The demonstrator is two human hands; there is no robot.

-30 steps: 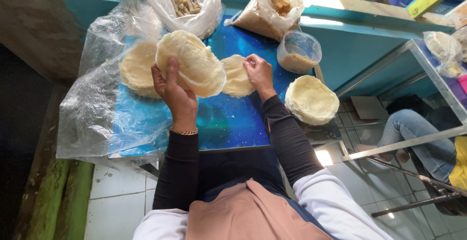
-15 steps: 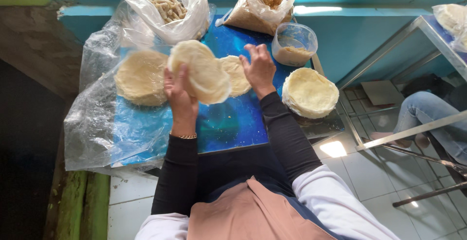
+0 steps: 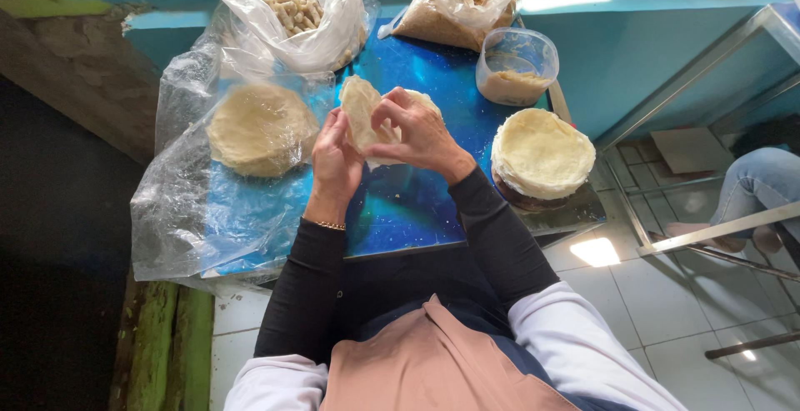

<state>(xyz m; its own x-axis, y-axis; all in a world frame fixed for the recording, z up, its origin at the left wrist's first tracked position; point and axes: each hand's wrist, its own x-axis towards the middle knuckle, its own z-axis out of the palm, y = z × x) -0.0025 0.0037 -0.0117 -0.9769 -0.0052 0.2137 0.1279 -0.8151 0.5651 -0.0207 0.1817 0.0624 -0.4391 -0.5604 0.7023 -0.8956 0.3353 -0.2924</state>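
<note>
Two hands meet above the middle of the blue desk [image 3: 400, 211], both on one thin, pale round wrapper [image 3: 362, 111]. It looks very light, soft and limp, and it folds over on itself where it is held; a sheet like this would likely tear or crease if pinched hard, so the edges, taken with flat fingertips, seem the safest hold. The left hand [image 3: 335, 161] cups it from below and behind, fingers closed against its underside. The right hand [image 3: 417, 132] comes over the top, fingers curled and pinched on the sheet's right edge. The wrapper stands tilted between the two hands, lifted off the desk, its upper rim clear of the fingers.

Just left lies a stack of similar wrappers [image 3: 261, 129] on a clear plastic sheet [image 3: 179, 211]; to the right sits a second stack [image 3: 542, 151] on a dark dish. Farther off stand a plastic tub of brown filling [image 3: 517, 67], a bag of pale sticks [image 3: 292, 11] and a bag of brown crumbs [image 3: 462, 2].
</note>
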